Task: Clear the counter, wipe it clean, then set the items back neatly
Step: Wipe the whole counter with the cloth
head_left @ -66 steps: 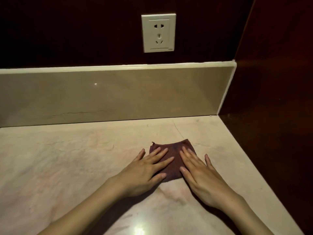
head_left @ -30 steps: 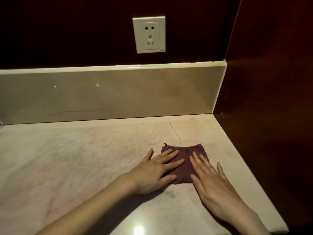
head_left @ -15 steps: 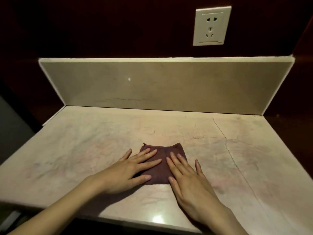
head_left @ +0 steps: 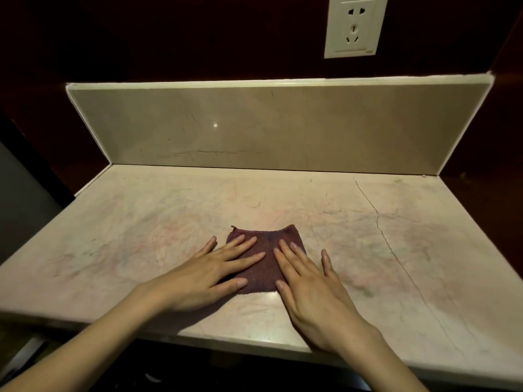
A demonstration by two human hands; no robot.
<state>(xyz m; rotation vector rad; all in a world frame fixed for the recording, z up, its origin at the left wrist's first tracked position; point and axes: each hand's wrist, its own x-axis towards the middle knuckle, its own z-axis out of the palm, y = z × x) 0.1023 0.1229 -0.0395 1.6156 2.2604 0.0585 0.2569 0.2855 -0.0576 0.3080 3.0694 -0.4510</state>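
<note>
Dark wood panelling closes off the back and sides, with a white wall socket [head_left: 353, 26] set high right of centre above a beige backsplash [head_left: 271, 128]. Below it the pale marble desk [head_left: 141, 222] spreads wide, veined pink, a thin crack running from the rear right toward the front edge. No other items show on it, so the clearing looks done and the wiping is in hand

Near the front edge, a little left of the middle, lies the maroon cloth [head_left: 266, 244], folded into a small, roughly square pad lying flat (its far edge about parallel to the backsplash). With near-equal sides it has no clear long axis and points no particular way

Both hands press on it from the near side, fingers straight and spread, nothing gripped: the left hand [head_left: 209, 275] covers its left part, the right hand [head_left: 308, 290] its right part. The cloth lies just ahead of the palms, under the fingertips, equally near to each. Unwiped stone stretches to either side, so the next stroke is probably a sideways slide
</note>
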